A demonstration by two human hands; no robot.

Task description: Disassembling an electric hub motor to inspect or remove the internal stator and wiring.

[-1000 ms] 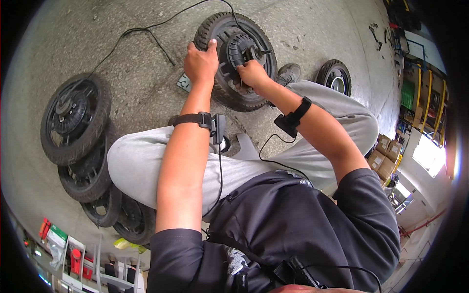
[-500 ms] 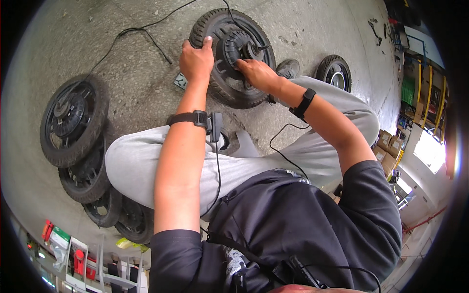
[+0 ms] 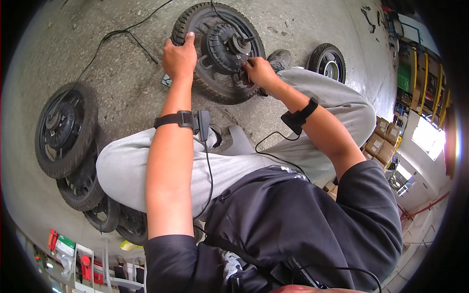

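A black hub-motor wheel (image 3: pixel 202 80) with a treaded tyre leans in front of me, its axle and ribbed hub facing up. My left hand (image 3: pixel 180 56) is closed round the tyre's left edge, thumb on top. Beside the hub's lower right edge, my right hand (image 3: pixel 259 72) is closed in a pinch; a small dark thing seems to show at its fingertips, but I cannot make it out. A black cable (image 3: pixel 215 10) runs over the wheel's far rim toward the axle. A small pale plate-like thing (image 3: pixel 166 80) lies on the floor below my left hand.
Several black wheels (image 3: pixel 63 132) lean in a row on the left. A smaller wheel (image 3: pixel 327 63) with a pale rim lies beyond my right knee. Another cable (image 3: pixel 128 30) trails over the floor. Cardboard boxes (image 3: pixel 381 144) and shelving (image 3: pixel 426 73) stand on the right.
My right hand has moved off the hub face toward the wheel's lower right, its fingers now pinched. The left hand keeps its hold on the tyre. The whole view has shifted slightly.
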